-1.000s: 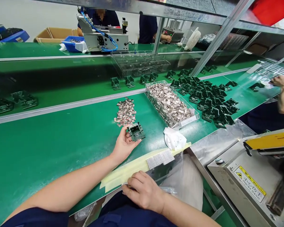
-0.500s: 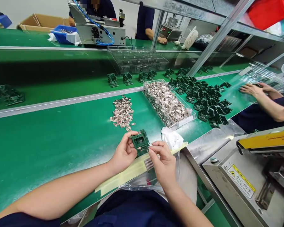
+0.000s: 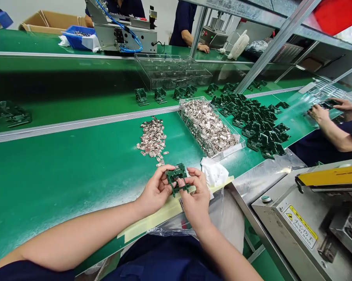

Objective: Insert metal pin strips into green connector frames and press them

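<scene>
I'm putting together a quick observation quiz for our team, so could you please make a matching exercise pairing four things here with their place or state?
Things
1. Green part
2. Clear tray
3. Loose metal pile
4. Blue bin

Place or state
A. Spread directly on the near green bench
B. Standing on the far bench
C. Between the left hand and right hand
D. Heaped with silvery pieces

Right pairs
1-C, 2-D, 3-A, 4-B
</scene>
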Demonstrator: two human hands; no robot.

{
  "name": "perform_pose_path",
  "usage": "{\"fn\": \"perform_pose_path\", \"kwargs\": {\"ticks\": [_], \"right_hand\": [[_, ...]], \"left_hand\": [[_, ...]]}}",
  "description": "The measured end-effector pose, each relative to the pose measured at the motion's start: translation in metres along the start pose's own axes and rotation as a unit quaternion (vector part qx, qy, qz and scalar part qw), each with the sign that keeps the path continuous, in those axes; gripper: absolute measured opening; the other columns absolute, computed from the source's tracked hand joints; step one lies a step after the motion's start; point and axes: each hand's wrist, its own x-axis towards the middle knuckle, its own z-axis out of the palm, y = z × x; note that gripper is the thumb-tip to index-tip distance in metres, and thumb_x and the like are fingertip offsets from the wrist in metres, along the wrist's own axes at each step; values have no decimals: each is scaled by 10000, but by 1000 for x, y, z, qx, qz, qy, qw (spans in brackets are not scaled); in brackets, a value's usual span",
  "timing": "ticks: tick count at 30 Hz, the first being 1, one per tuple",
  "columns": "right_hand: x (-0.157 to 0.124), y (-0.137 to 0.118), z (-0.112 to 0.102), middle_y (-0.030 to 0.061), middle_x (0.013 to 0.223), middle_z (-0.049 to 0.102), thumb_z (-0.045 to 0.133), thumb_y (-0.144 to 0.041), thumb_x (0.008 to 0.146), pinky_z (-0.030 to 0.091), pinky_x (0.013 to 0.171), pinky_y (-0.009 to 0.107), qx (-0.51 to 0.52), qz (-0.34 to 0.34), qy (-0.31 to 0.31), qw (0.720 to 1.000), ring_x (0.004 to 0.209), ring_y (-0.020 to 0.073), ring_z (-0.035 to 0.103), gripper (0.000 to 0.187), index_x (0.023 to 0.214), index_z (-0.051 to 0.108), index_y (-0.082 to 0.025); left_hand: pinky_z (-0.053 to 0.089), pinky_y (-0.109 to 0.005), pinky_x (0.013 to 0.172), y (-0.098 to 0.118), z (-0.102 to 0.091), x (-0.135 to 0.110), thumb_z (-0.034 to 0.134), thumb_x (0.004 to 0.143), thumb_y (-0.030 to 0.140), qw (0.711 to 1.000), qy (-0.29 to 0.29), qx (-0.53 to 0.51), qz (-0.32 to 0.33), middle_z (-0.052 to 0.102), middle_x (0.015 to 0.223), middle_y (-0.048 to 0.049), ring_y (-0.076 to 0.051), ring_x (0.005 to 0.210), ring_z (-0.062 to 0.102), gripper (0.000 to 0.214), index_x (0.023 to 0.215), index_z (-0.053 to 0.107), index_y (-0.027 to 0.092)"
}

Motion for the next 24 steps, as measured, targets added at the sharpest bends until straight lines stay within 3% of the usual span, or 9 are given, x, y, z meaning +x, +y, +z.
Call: {"fn": "perform_pose_path", "kwargs": {"ticks": [5, 11, 24], "right_hand": [[-4, -1, 1, 97, 1092, 574, 626, -299, 864, 476, 846, 357, 32, 12, 2, 999, 1029, 227, 569, 144, 764, 614, -196], [-7, -5, 2, 30, 877, 621, 639, -307, 862, 506, 685, 281, 192, 104, -24, 976, 791, 166, 604, 99, 886, 617, -213], [-10, -14, 6, -2, 705, 643, 791, -272, 661, 516, 607, 262, 317, 182, 22, 931, 653, 145, 588, 187, 717, 627, -203]], "left_hand": [[494, -200, 694, -3, 0, -1, 627, 883, 266, 999, 17, 36, 10, 600, 886, -11, -110, 750, 572, 292, 1154, 520, 241], [472, -187, 676, 2, 4, -6, 622, 885, 290, 998, 43, 46, -20, 584, 869, -8, -100, 736, 545, 285, 1132, 505, 209], [498, -214, 699, 11, 11, -14, 656, 850, 320, 993, 80, 63, -53, 624, 917, -25, -121, 767, 581, 322, 1115, 519, 199]]}}
